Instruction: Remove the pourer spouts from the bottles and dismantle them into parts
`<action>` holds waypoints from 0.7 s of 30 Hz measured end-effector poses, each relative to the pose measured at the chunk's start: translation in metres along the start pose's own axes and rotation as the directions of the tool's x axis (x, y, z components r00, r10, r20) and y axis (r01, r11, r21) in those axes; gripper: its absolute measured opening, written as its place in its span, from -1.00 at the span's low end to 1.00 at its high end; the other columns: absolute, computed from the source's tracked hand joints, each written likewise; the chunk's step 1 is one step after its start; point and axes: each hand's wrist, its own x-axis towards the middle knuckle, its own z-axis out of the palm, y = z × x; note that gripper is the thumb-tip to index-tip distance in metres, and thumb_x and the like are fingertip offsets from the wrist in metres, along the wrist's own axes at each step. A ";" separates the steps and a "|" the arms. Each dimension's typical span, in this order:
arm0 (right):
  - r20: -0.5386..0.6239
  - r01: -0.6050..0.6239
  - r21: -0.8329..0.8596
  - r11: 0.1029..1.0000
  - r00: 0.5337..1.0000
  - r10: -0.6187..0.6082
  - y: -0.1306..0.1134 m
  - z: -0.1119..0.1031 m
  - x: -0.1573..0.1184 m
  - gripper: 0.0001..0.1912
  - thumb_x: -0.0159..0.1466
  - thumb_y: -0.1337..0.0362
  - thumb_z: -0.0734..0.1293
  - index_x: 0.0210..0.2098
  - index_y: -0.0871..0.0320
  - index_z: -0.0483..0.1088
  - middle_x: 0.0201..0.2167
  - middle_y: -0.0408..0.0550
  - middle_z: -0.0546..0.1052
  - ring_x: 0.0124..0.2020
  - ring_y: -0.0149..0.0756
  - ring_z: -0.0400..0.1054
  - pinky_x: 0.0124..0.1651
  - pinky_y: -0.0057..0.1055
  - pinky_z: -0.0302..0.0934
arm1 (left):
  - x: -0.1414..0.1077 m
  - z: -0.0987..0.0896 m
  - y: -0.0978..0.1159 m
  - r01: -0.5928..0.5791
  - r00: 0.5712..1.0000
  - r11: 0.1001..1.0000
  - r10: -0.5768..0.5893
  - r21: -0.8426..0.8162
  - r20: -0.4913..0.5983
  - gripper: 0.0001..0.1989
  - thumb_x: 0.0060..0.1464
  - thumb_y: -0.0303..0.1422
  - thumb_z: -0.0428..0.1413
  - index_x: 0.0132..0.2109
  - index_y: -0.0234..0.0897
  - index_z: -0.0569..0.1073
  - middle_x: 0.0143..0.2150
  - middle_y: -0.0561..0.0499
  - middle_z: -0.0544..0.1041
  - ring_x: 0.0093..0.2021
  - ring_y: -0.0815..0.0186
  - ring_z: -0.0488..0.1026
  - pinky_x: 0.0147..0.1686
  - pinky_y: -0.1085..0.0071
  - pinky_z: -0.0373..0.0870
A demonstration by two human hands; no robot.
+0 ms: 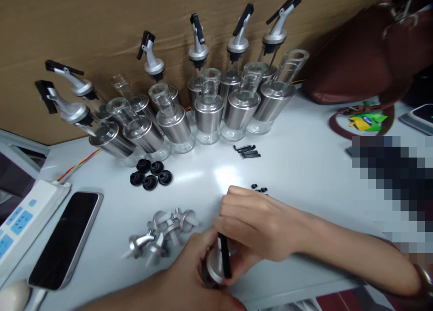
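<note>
Near the table's front edge, my right hand (252, 223) grips a silver pourer spout (213, 263) with a black lever (225, 261) from above. My left hand (196, 270) is wrapped round just under the pourer's collar, on what looks like a bottle neck, mostly hidden by the fingers. Left of my hands lies a pile of loose silver pourer heads (169, 227). Beyond them are several black rubber stoppers (150, 174). Small black caps (260, 188) lie just past my right hand, and black levers (248, 151) lie farther back.
Several glass bottles with steel sleeves (209, 114) stand along the cardboard (111, 22) at the back, some fitted with pourers. A phone (66, 241) and a power strip (29, 220) are at left. A brown bag (358, 53) and green-yellow packet (368, 121) are at right.
</note>
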 end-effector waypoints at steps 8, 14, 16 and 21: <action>-0.003 0.100 -0.224 0.970 0.995 -0.103 -0.008 0.007 -0.008 -0.43 0.44 0.25 -0.08 -0.62 0.17 0.25 -0.70 -0.16 0.23 -0.64 -0.35 -0.03 -0.50 -0.36 -0.20 | -0.001 0.008 0.010 0.121 0.987 0.972 -0.141 0.202 0.084 -0.69 -0.11 -0.50 0.05 -0.55 -0.23 0.01 -0.62 0.22 -0.01 -0.62 0.54 -0.09 -0.69 0.54 -0.15; -0.009 0.138 -0.293 0.946 0.989 -0.147 -0.010 0.009 -0.010 -0.50 0.41 0.30 -0.03 -0.62 0.16 0.23 -0.72 -0.17 0.20 -0.67 -0.36 -0.02 -0.51 -0.35 -0.22 | -0.001 0.009 0.016 0.147 0.981 0.962 -0.173 0.229 0.094 -0.68 -0.11 -0.53 0.09 -0.55 -0.24 0.04 -0.62 0.23 0.01 -0.60 0.53 -0.09 -0.67 0.51 -0.16; -0.007 0.146 -0.295 0.944 0.988 -0.155 -0.010 0.010 -0.011 -0.51 0.41 0.30 -0.02 -0.61 0.16 0.23 -0.71 -0.18 0.20 -0.67 -0.37 -0.02 -0.51 -0.35 -0.22 | -0.001 0.010 0.020 0.144 0.985 0.957 -0.163 0.250 0.056 -0.68 -0.12 -0.52 0.10 -0.55 -0.24 0.05 -0.62 0.23 0.01 -0.59 0.52 -0.08 -0.66 0.50 -0.15; -0.044 0.159 -0.263 0.951 0.983 -0.177 -0.011 0.012 -0.012 -0.50 0.40 0.30 -0.01 -0.64 0.16 0.22 -0.74 -0.18 0.16 -0.68 -0.38 -0.04 -0.54 -0.35 -0.21 | 0.000 0.006 0.016 0.040 0.984 0.940 -0.095 0.339 0.149 -0.73 -0.06 -0.46 0.12 -0.53 -0.25 0.13 -0.59 0.19 0.16 -0.57 0.49 0.10 -0.60 0.54 0.05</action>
